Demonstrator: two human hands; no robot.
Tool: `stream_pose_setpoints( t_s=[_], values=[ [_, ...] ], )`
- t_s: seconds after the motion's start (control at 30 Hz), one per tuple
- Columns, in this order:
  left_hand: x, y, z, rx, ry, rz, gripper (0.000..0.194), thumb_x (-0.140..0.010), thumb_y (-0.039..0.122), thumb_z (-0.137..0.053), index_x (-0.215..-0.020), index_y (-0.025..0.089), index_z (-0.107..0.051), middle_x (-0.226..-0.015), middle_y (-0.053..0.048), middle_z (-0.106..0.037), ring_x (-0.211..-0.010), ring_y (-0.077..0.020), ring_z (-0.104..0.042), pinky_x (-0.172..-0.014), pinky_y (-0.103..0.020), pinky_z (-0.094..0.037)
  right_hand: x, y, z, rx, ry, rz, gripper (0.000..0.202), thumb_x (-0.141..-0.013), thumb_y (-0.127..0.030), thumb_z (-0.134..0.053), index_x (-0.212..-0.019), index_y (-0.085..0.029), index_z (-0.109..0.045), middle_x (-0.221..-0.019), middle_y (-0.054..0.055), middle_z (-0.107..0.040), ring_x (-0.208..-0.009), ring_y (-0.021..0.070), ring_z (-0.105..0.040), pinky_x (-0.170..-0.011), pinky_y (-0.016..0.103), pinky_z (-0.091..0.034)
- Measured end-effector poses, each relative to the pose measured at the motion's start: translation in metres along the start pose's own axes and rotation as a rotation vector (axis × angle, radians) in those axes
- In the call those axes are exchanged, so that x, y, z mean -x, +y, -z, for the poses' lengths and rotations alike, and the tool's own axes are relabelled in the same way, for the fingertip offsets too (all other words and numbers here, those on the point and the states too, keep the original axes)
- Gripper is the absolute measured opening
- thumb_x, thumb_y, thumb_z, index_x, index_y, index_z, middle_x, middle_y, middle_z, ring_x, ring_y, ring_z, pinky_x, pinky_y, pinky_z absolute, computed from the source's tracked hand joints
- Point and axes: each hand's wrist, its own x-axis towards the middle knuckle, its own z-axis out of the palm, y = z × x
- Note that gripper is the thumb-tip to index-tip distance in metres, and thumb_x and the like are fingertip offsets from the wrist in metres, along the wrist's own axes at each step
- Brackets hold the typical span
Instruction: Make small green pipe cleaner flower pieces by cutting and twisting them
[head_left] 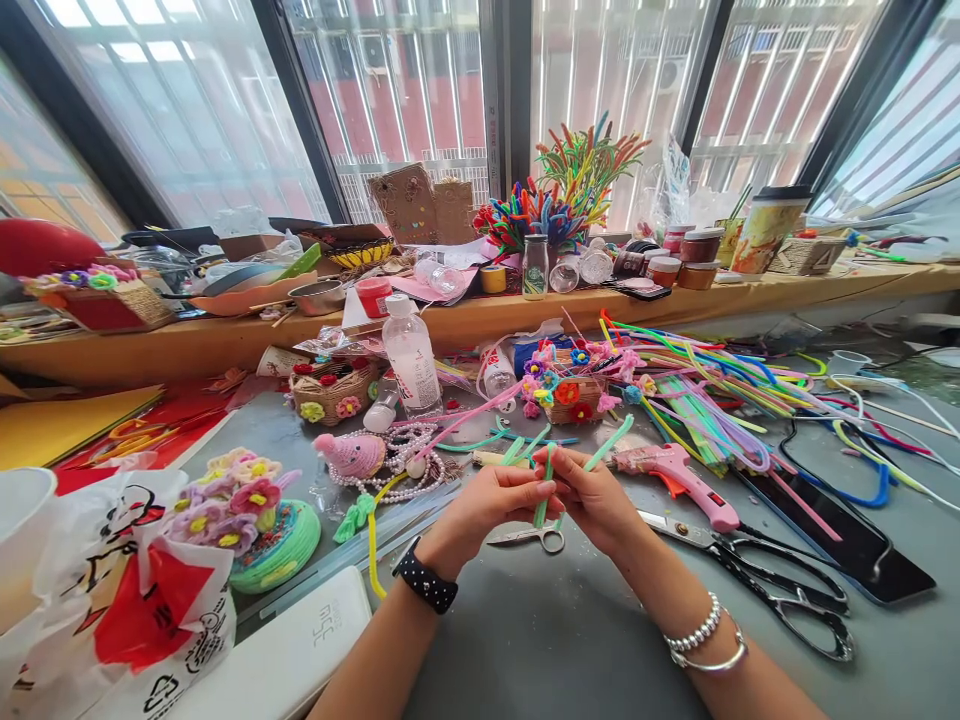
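Light green pipe cleaners (pixel 549 487) are pinched between my two hands above the grey table, with several ends sticking up and out. My left hand (pixel 496 500), a black dotted watch band at its wrist, has its fingers closed on them from the left. From the right, my right hand (pixel 589 492) grips them too, its thumb and fingertips close to those of the left. Small silver scissors (pixel 551 540) lie on the table just under the hands. The pink glue gun (pixel 679 475) rests right of my right hand.
Large black-handled scissors (pixel 780 590) and a black phone (pixel 847 545) lie at the right. Coloured pipe cleaners (pixel 712 400) spread behind. A plastic bottle (pixel 411 360), a pink crocheted toy (pixel 356 455), a flower piece (pixel 277 540) and a white box (pixel 300 650) are at the left.
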Motion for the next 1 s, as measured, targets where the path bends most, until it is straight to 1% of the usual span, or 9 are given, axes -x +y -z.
stream_pose_setpoints(
  t_s=[0.1,0.27,0.33,0.43,0.57,0.67,0.73,0.87,1.0],
  values=[
    [-0.002,-0.001,0.000,0.003,0.057,-0.033,0.024,-0.063,0.035,-0.064,-0.068,0.011,-0.067,-0.068,-0.005,-0.062,-0.065,-0.0116,-0.054,-0.064,-0.022,-0.041,0.000,-0.001,-0.002,0.010,0.017,0.038,0.030,-0.059,-0.041,-0.067,-0.076,-0.015,-0.065,-0.047,-0.005,-0.047,-0.040,0.0035,-0.031,-0.040,0.017,-0.027],
    [-0.003,-0.002,0.004,0.093,0.211,-0.124,0.025,-0.061,0.031,-0.066,-0.078,0.012,-0.068,-0.075,-0.006,-0.064,-0.071,-0.0136,-0.055,-0.069,-0.025,-0.042,0.000,-0.001,-0.005,0.052,0.082,0.124,0.027,-0.068,-0.036,-0.061,-0.089,-0.019,-0.059,-0.067,-0.003,-0.051,-0.044,0.0034,-0.028,-0.038,0.016,-0.020],
    [-0.003,-0.001,0.006,0.118,0.269,-0.157,0.029,-0.061,0.031,-0.066,-0.083,0.013,-0.067,-0.077,-0.007,-0.065,-0.073,-0.0149,-0.056,-0.070,-0.026,-0.042,-0.001,0.002,-0.006,0.146,0.090,0.102,0.027,-0.068,-0.036,-0.060,-0.089,-0.019,-0.058,-0.061,-0.004,-0.048,-0.044,0.0044,-0.028,-0.038,0.017,-0.020],
    [-0.002,0.002,0.006,0.089,0.315,-0.204,0.031,-0.061,0.033,-0.066,-0.084,0.012,-0.067,-0.077,-0.008,-0.065,-0.070,-0.0142,-0.055,-0.067,-0.024,-0.042,-0.003,0.009,-0.005,0.303,0.013,0.097,0.027,-0.070,-0.039,-0.057,-0.088,-0.019,-0.057,-0.055,-0.005,-0.043,-0.043,0.0057,-0.027,-0.038,0.019,-0.018],
    [-0.001,0.005,0.003,0.060,0.254,-0.249,0.031,-0.060,0.035,-0.066,-0.079,0.011,-0.068,-0.083,-0.009,-0.065,-0.060,-0.0121,-0.053,-0.054,-0.023,-0.041,-0.005,0.017,-0.003,0.542,-0.161,0.162,0.028,-0.074,-0.045,-0.050,-0.073,-0.019,-0.058,-0.057,-0.004,-0.044,-0.045,0.0071,-0.030,-0.042,0.021,-0.022],
    [0.000,0.006,0.001,0.056,0.248,-0.251,0.030,-0.061,0.034,-0.065,-0.078,0.010,-0.067,-0.070,-0.007,-0.063,-0.054,-0.0111,-0.051,-0.047,-0.022,-0.039,-0.003,0.016,-0.003,0.664,-0.238,0.219,0.030,-0.074,-0.045,-0.049,-0.064,-0.018,-0.057,-0.057,-0.003,-0.044,-0.048,0.0079,-0.032,-0.044,0.021,-0.023],
    [0.000,0.006,0.002,0.108,0.292,-0.267,0.025,-0.061,0.031,-0.066,-0.076,0.010,-0.067,-0.063,-0.004,-0.062,-0.054,-0.0107,-0.052,-0.048,-0.021,-0.040,-0.002,0.014,-0.005,0.658,-0.233,0.219,0.027,-0.074,-0.043,-0.051,-0.067,-0.018,-0.057,-0.058,-0.003,-0.046,-0.048,0.0076,-0.032,-0.045,0.021,-0.023],
    [0.000,0.007,0.007,0.292,0.423,-0.339,0.013,-0.061,0.024,-0.067,-0.069,0.013,-0.066,-0.071,-0.002,-0.064,-0.062,-0.0086,-0.054,-0.061,-0.018,-0.044,-0.001,0.007,-0.006,0.544,-0.169,0.146,0.024,-0.075,-0.041,-0.051,-0.072,-0.017,-0.053,-0.060,-0.002,-0.053,-0.044,0.0060,-0.033,-0.042,0.020,-0.023],
    [-0.001,0.007,0.012,0.342,0.494,-0.355,0.013,-0.062,0.023,-0.066,-0.071,0.013,-0.066,-0.073,-0.002,-0.065,-0.063,-0.0080,-0.055,-0.063,-0.017,-0.045,0.002,0.001,-0.005,0.454,-0.234,0.104,0.021,-0.074,-0.037,-0.053,-0.072,-0.017,-0.054,-0.059,-0.002,-0.054,-0.043,0.0055,-0.036,-0.042,0.020,-0.024]
  ],
)
